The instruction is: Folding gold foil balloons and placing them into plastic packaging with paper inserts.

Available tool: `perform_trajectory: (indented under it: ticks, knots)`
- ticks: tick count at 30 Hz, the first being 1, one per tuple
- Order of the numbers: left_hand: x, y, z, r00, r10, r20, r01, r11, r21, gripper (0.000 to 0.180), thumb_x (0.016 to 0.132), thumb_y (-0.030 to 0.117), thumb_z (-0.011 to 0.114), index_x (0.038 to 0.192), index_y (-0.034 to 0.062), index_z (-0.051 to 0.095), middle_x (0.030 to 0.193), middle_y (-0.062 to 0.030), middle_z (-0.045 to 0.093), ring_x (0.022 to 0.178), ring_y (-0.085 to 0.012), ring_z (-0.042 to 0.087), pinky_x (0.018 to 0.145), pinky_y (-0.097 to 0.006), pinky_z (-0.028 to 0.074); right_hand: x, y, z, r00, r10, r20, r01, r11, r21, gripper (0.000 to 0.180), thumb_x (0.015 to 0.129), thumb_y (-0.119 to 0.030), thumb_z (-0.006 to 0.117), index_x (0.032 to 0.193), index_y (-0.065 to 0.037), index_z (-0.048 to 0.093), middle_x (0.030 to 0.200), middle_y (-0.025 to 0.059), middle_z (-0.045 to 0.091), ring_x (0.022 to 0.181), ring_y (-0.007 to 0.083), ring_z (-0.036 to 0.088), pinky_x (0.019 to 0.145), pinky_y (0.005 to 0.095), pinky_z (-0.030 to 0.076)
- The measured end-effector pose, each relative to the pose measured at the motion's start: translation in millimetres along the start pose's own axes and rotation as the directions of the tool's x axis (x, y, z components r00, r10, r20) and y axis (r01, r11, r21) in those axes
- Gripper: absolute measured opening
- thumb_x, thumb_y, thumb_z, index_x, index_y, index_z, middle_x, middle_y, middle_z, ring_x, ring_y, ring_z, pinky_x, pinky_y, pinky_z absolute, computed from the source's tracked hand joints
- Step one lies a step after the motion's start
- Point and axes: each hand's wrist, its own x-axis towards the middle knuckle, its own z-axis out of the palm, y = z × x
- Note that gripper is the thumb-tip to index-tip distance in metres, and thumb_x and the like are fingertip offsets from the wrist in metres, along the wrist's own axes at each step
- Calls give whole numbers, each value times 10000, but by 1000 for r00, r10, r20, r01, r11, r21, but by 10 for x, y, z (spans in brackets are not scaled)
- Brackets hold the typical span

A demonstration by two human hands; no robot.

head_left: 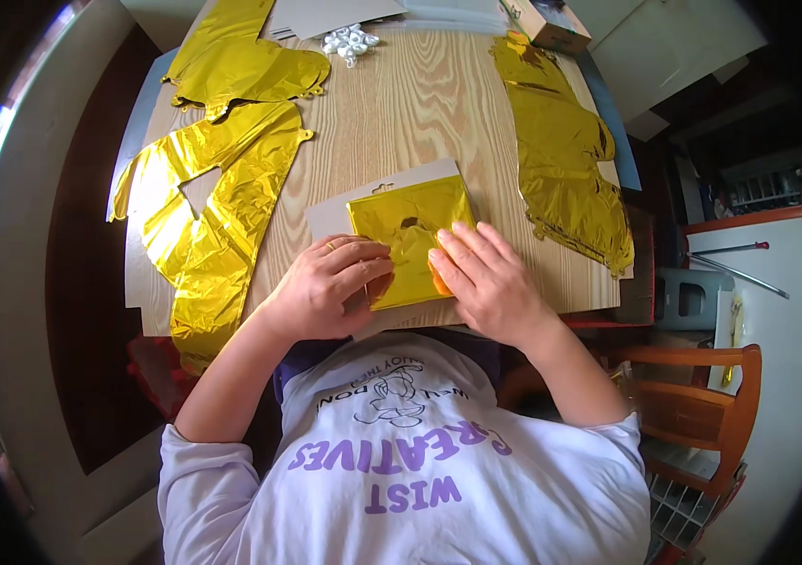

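Observation:
A gold foil balloon (406,212), folded into a near-square packet, lies on a pale grey backing card (328,221) at the table's near edge. The card's hang hole shows beyond the foil's far edge. My left hand (330,282) curls its fingers over the packet's left edge; its thumb is hidden. On the right side, my right hand (493,281) lies with fingers stretched flat over the foil's edge. A small dark gap or crease shows in the foil between the hands. Orange reflections of my fingers show in the foil.
Flat gold foil balloons (222,212) spread along the table's left side, and more gold foil (566,155) lies at the right. Small white pieces (350,42) sit in a pile at the far side, near cards and a cardboard box (547,24). A wooden chair (693,410) stands at right.

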Motion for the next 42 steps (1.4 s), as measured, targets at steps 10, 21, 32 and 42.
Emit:
perform_trajectory:
  ticks: [10,21,32,42]
  knots:
    - [120,-28,-182,970,-243,8,240,963,121,688,861,555,698,1328,56,614,1393,-196,551,1319,-394,488,1101,-521,380,162,174,-321,973,49,226,-139,904,403,718,887,-394,665,1468,-13,483,1538,212,442,1438,387,401,1225,547,244]
    - [48,136,145,883,-468,31,399,784,476,1171,827,841,510,1526,-81,330,1586,-310,315,1516,-434,253,1239,-548,140,666,555,510,979,32,203,-72,978,194,778,1025,-599,424,1590,-78,309,1660,153,273,1547,321,221,1266,493,125]
    - [-31,381,343,865,-500,34,434,782,448,1267,764,884,525,1542,-89,295,1607,-325,271,1527,-475,192,1242,-559,110,677,589,588,981,-30,191,-4,985,175,767,1019,-644,371,1613,-167,287,1687,101,224,1546,342,207,1253,545,115]
    - [-2,54,74,935,-323,150,265,912,313,1241,740,853,611,1557,-31,308,1597,-296,295,1513,-460,235,1238,-551,158,483,466,563,980,128,151,-156,969,190,764,1049,-580,375,1619,-91,237,1676,194,201,1553,364,182,1253,527,110]
